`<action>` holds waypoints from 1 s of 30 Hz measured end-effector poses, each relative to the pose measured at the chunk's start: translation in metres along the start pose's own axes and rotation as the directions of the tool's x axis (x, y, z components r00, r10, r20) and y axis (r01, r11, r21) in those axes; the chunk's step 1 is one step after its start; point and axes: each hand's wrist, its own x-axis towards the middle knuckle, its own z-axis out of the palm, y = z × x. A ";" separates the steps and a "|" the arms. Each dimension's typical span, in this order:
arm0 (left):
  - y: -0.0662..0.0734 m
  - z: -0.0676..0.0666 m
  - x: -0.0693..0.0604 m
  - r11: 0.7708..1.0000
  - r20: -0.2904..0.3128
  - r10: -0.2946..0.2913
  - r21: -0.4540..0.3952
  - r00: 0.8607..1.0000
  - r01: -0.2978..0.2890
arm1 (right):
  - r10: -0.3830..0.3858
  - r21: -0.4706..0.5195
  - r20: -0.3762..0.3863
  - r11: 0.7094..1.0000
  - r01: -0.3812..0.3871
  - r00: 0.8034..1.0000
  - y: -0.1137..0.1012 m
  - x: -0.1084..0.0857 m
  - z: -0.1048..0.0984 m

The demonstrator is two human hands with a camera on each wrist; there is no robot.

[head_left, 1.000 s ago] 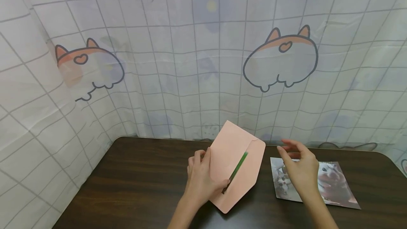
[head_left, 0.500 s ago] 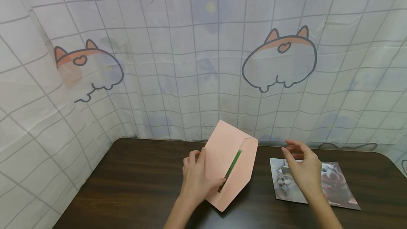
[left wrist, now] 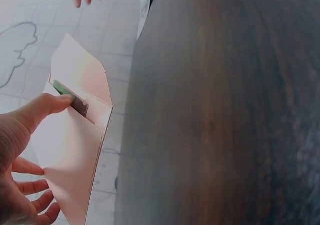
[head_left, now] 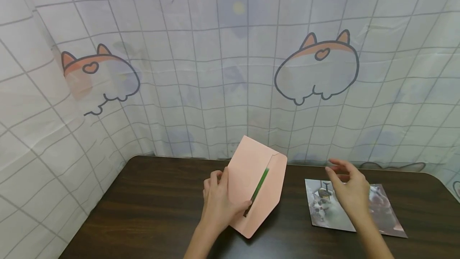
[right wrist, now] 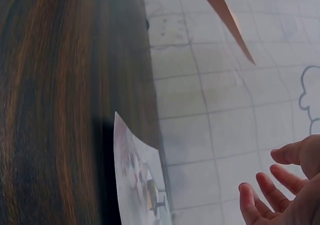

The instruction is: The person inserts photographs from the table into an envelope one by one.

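A pink envelope (head_left: 242, 173) with its flap up is gripped at its left side by my left hand (head_left: 220, 209), thumb in front and fingers behind. The envelope is tilted above the table. From its opening a green and dark edge of a flat insert (head_left: 260, 186) shows, and my left thumb rests on it; the rest is hidden inside. My right hand (head_left: 352, 189) hovers over a printed picture (head_left: 320, 213) of light furry animals, fingers loosely bent, holding nothing. In the right wrist view the picture (right wrist: 137, 180) lies below that hand (right wrist: 287, 195), apart from it.
The dark wood-grain table (head_left: 143, 211) reaches back to a pale curtain (head_left: 208, 71) with a grid pattern and cartoon animal outlines. Its folds hang right behind the table's far edge.
My left hand has shifted a little to the left with the envelope. My right hand has drifted right over the picture, uncovering more of its left part.
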 end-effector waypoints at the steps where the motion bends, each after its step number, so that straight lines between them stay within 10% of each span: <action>1: 0.000 0.000 0.000 1.000 -0.004 0.004 0.000 1.000 -0.004 | -0.002 -0.002 -0.001 1.000 0.002 1.000 0.001 0.000 0.000; 30: 0.000 -0.007 0.000 1.000 -0.016 0.009 -0.008 1.000 -0.009 | 0.060 -0.103 0.203 0.994 -0.040 0.977 0.029 0.010 -0.013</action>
